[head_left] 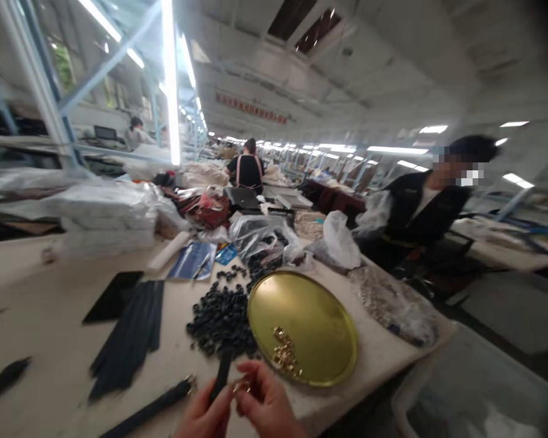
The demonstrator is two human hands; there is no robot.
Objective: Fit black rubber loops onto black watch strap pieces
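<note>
At the table's near edge, my left hand (205, 413) is closed round a dark strap (221, 372) whose end points up and away. Beside it, my right hand (269, 398) pinches a small gold-coloured metal buckle (242, 387), held close to the strap; whether the two touch I cannot tell. Past my hands lies a round golden tray (315, 322) with a small heap of gold metal pieces (285, 353) on its near left part. A pile of small black loops (221, 319) is left of the tray. Another dark strap (150, 407) with metal at its end lies to the left.
Several flat dark strips (130, 340) overlap a black flat piece (112, 298). Plastic-wrapped stacks (105, 213) and clear bags (260, 234) fill the back. A bag of beige pieces (393, 304) lies at right, near a person (424, 207). A pale bin (475, 383) stands below the table edge.
</note>
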